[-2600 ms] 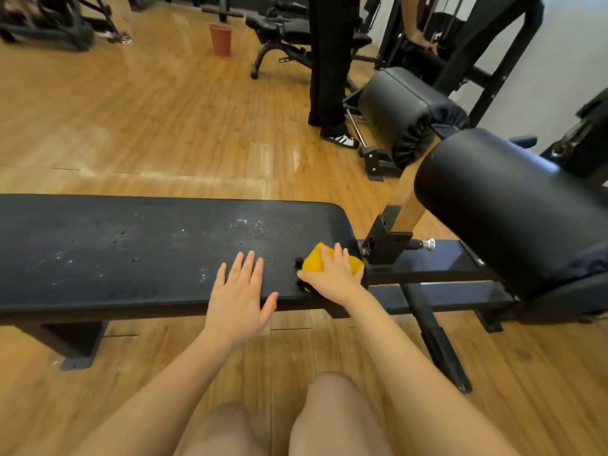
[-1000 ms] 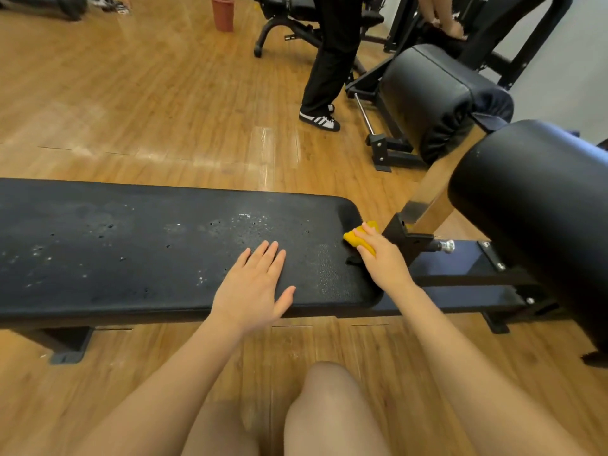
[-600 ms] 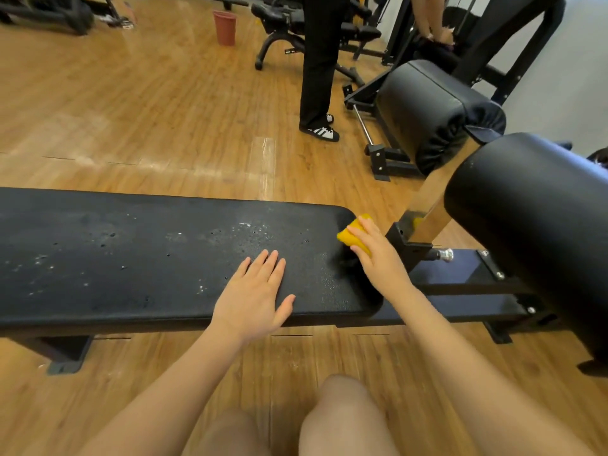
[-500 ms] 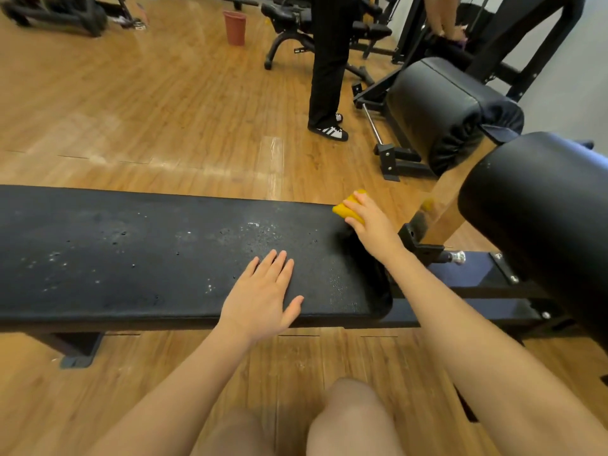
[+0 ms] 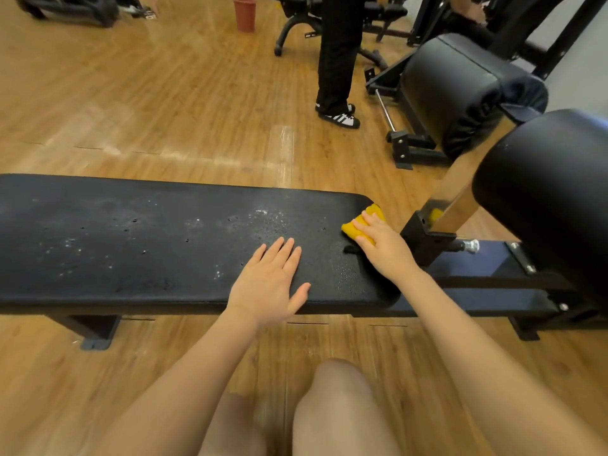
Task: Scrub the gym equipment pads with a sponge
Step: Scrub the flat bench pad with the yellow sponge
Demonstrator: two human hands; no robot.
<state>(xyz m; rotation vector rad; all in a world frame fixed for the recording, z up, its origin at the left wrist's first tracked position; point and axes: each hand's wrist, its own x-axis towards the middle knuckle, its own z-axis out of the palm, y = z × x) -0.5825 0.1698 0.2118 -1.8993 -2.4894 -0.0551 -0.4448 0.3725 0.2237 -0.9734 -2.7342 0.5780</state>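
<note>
A long black bench pad (image 5: 131, 245), speckled with wet droplets, runs across the view. My right hand (image 5: 383, 250) holds a yellow sponge (image 5: 373, 213) against the pad's far right corner. Its fingers lie over the sponge and hide the near half, and the thumb is out of sight. My left hand (image 5: 269, 284) lies flat on the pad near the front edge, fingers straight and spread, holding nothing.
Two black roller pads (image 5: 543, 199) (image 5: 460, 90) on the bench's metal frame (image 5: 427, 238) stand close on the right. A person's legs in dark trousers (image 5: 335, 60) stand on the wooden floor beyond. A red cup (image 5: 245, 13) and other machines sit farther back.
My right hand has carried the sponge along the pad's right end, from the front edge to the far edge, then slightly back toward me. My left hand has stayed flat.
</note>
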